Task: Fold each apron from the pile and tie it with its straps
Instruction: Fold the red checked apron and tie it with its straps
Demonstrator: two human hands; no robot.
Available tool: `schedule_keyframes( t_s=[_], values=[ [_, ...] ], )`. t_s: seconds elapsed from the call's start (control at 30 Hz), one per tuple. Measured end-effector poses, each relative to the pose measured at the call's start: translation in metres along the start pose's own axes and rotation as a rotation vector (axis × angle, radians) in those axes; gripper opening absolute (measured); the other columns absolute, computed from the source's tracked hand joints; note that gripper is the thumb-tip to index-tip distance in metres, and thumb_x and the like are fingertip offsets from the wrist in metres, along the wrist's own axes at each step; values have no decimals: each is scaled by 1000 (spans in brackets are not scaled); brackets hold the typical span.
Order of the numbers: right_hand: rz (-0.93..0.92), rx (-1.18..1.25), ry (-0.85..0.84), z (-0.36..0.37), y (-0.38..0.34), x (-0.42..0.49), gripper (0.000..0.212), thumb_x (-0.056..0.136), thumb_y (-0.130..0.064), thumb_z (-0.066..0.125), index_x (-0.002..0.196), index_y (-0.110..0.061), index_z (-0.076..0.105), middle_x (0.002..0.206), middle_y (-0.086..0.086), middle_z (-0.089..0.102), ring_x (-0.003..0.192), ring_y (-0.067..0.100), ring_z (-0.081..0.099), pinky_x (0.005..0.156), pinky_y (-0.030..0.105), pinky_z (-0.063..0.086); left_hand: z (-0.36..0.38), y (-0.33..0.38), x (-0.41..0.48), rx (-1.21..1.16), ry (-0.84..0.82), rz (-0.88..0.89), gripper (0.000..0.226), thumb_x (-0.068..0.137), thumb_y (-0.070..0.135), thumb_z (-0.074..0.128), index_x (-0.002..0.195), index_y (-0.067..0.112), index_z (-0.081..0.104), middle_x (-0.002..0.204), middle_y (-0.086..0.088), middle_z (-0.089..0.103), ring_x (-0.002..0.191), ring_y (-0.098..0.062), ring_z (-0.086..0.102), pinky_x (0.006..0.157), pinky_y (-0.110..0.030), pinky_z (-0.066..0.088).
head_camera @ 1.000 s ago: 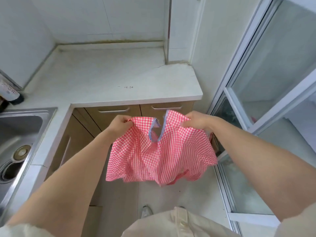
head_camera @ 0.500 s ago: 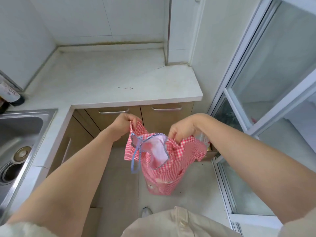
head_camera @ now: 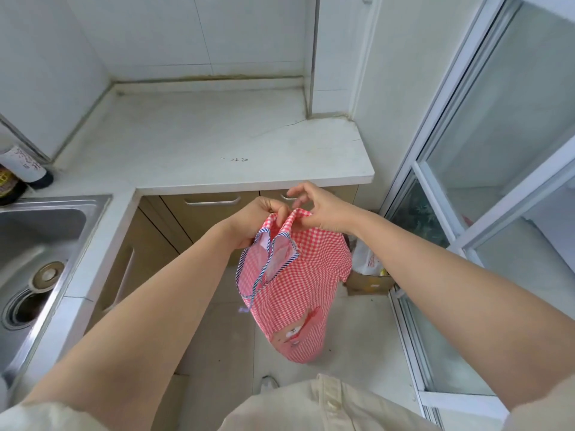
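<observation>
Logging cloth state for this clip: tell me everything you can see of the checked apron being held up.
The apron is thin red-and-white gingham cloth with blue-striped trim along its curved edges and a cartoon bear patch near the bottom. It hangs limp in the air, doubled lengthwise, top corners together. The left hand grips one corner, the right hand pinches the other. A thin blue strap dangles on its left side.

Open countertop point(head_camera: 202, 135) ahead, sink point(head_camera: 37, 231) and bottles point(head_camera: 26, 164) left, glass door point(head_camera: 497, 119) close right
</observation>
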State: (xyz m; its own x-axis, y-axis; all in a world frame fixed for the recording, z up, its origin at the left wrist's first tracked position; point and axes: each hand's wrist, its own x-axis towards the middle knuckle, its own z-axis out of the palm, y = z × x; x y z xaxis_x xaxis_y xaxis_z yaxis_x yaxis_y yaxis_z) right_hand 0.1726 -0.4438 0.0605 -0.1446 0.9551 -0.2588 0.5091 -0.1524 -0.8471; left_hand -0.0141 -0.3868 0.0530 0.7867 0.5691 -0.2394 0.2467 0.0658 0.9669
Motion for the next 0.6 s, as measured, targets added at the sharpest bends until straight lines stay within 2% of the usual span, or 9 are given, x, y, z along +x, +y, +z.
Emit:
schedule_keyframes(
  t_s=[0.1, 0.17, 0.23, 0.33, 0.4, 0.43, 0.5, 0.53, 0.6],
  values=[
    [69, 124, -124, 3, 7, -1, 78, 84, -12, 75, 148, -24, 33, 129, -1, 62, 115, 13, 61, 105, 38, 45, 4, 4, 0, -28, -24, 18, 51, 85, -18, 54, 47, 16, 61, 60, -4, 55, 60, -16, 54, 59, -26, 52],
    [113, 162, -181, 7, 11, 0, 59, 87, -7, 69, 140, -17, 45, 117, 3, 69, 106, 15, 67, 99, 36, 51, 5, 6, -1, 46, -20, 44, 52, 83, -18, 56, 47, 20, 62, 60, -2, 54, 61, -14, 54, 60, -25, 52],
    [124, 62, -189, 8, 12, 0, 28, 89, -16, 70, 115, -10, 65, 104, 3, 72, 95, 18, 68, 93, 37, 53, 6, 5, -1, 97, 15, 42, 40, 85, -15, 58, 60, 15, 66, 65, -4, 57, 60, -12, 55, 58, -23, 51],
    [121, 42, -125, 6, 20, -4, 13, 92, -21, 65, 91, -10, 70, 86, 2, 70, 80, 18, 64, 76, 36, 50, 5, 1, -2, 52, 287, -10, 17, 95, -4, 53, 91, 10, 64, 78, -3, 60, 65, -12, 55, 61, -20, 48],
    [134, 93, -53, 2, 27, -8, 11, 95, -19, 61, 88, -15, 69, 89, 3, 71, 84, 20, 67, 76, 35, 51, 1, -6, -5, 45, 448, -3, 12, 99, 7, 50, 97, 6, 62, 75, -1, 57, 63, -12, 49, 61, -23, 43],
    [150, 112, -29, 0, 32, -9, 12, 96, -18, 60, 88, -16, 69, 92, 5, 71, 87, 22, 68, 79, 37, 52, -2, -10, -8, 55, 476, -12, 21, 100, 18, 51, 97, 1, 63, 73, 1, 59, 63, -12, 49, 62, -25, 41],
    [188, 128, -4, -3, 38, -13, 13, 97, -20, 58, 90, -16, 68, 97, 9, 71, 92, 27, 68, 86, 41, 53, -8, -17, -14, 84, 425, -70, 51, 97, 49, 50, 101, 1, 67, 84, 3, 68, 73, -12, 56, 70, -26, 43],
    [204, 132, 4, -5, 41, -14, 14, 98, -21, 57, 91, -15, 68, 99, 11, 71, 94, 28, 68, 88, 42, 52, -8, -19, -17, 115, 367, -101, 57, 91, 59, 51, 104, 7, 69, 94, 3, 70, 82, -11, 60, 75, -24, 44],
    [231, 141, 15, -7, 44, -16, 14, 98, -22, 57, 95, -15, 69, 100, 11, 72, 94, 27, 68, 88, 41, 53, -4, -24, -20, 187, 240, -150, 46, 86, 54, 63, 110, 14, 66, 106, 3, 70, 96, -10, 64, 82, -20, 47]
  ],
)
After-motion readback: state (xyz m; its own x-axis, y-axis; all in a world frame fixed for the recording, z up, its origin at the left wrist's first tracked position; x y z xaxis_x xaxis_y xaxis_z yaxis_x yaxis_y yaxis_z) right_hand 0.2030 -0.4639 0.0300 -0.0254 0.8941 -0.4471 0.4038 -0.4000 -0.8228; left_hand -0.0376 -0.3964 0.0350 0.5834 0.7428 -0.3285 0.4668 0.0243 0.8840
